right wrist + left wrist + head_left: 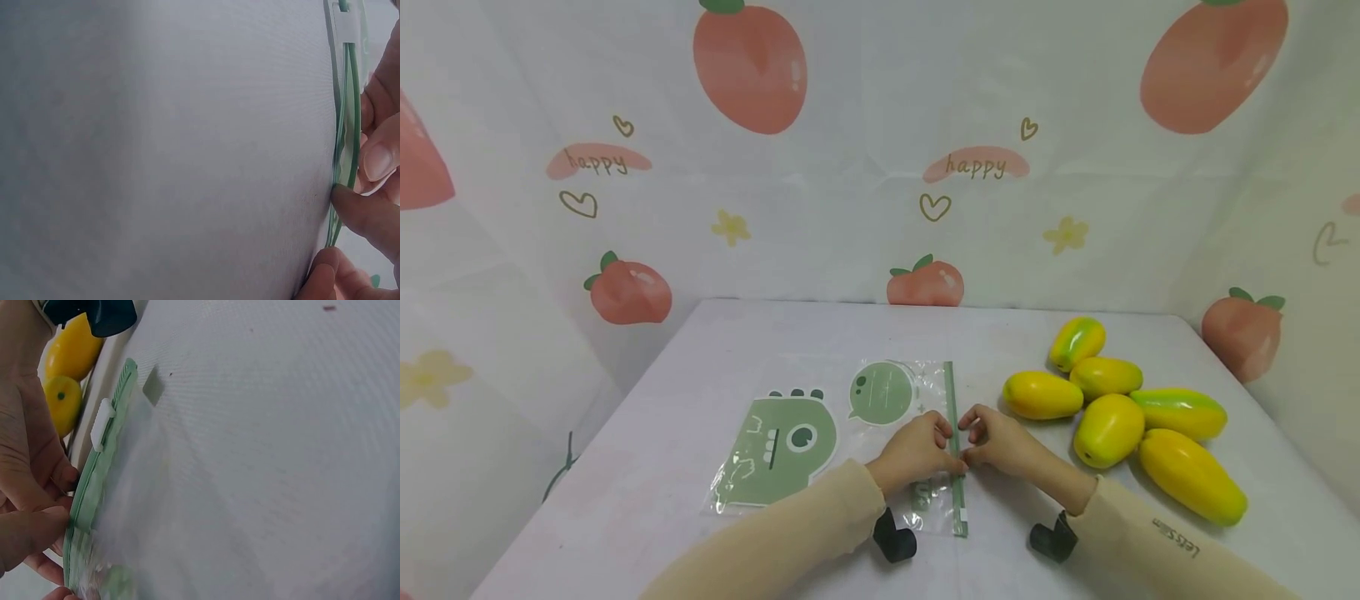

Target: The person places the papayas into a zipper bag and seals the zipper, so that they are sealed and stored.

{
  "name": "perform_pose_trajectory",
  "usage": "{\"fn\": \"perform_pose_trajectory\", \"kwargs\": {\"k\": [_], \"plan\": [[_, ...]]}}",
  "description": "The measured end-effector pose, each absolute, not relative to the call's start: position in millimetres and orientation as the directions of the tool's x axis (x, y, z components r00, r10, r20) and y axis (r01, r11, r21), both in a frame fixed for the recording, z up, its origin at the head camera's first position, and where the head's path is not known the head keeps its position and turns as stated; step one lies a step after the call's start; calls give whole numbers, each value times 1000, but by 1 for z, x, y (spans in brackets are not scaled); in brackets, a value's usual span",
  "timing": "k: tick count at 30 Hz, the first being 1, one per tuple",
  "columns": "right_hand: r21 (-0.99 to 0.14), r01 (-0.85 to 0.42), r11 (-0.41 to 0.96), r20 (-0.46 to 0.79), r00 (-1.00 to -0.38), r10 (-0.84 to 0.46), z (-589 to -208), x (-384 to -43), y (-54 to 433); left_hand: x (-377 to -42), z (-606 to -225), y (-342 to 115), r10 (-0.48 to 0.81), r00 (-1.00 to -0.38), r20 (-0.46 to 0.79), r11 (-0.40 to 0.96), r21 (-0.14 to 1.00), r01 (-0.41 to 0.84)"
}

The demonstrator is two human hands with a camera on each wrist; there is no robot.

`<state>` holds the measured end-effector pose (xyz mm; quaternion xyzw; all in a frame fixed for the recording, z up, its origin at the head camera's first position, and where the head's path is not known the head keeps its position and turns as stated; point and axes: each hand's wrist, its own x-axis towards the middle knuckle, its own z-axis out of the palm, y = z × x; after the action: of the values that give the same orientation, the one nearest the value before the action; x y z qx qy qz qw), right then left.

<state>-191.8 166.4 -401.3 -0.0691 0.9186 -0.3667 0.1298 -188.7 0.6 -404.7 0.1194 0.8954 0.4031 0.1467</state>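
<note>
Two sleeves reach in closest: the left sleeve (767, 546) here, the right sleeve (1172, 542) there, lettering along the right. Under the wrists sit the black cameras, one below the left hand (916, 452) (895, 542), one below the right hand (1011, 443) (1054, 537). Just nearer than the fingertips, a white slider (964, 515) clips the bag's green strip (951, 392). And there's the action! The left hand pinches that strip, thumb over it, fingers curled; the right hand grips it from the other side, thumb almost meeting the left thumb. Seen from the right wrist, the strip's two edges stand apart beside the fingers. The clear bag (838, 447) lies flat, spreading out under and left of the left hand, with a one-eyed green figure (775, 467) and, beyond the knuckles, a round green bubble (883, 396). Well out left of that hand, a dark cord (561, 475) hangs at the table's edge. Over to the right hand's right and beyond, six yellow fruits (1108, 430) cluster, some streaked green. Farthest, facing both hands, a peach-printed cloth (850, 200) rises behind the white table (820, 329).
</note>
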Motion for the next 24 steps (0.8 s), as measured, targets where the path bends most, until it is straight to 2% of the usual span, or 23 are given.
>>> {"fn": "perform_pose_trajectory", "kwargs": {"k": [11, 24], "plan": [[-689, -33, 724, -185, -958, -219, -402, -192, 166, -186, -403, 0, 340, -928, -154, 647, 755, 112], [-705, -47, 708, -177, -954, -240, -403, -194, 167, -189, -407, -1, 344, -920, -187, 563, 825, 43]]}}
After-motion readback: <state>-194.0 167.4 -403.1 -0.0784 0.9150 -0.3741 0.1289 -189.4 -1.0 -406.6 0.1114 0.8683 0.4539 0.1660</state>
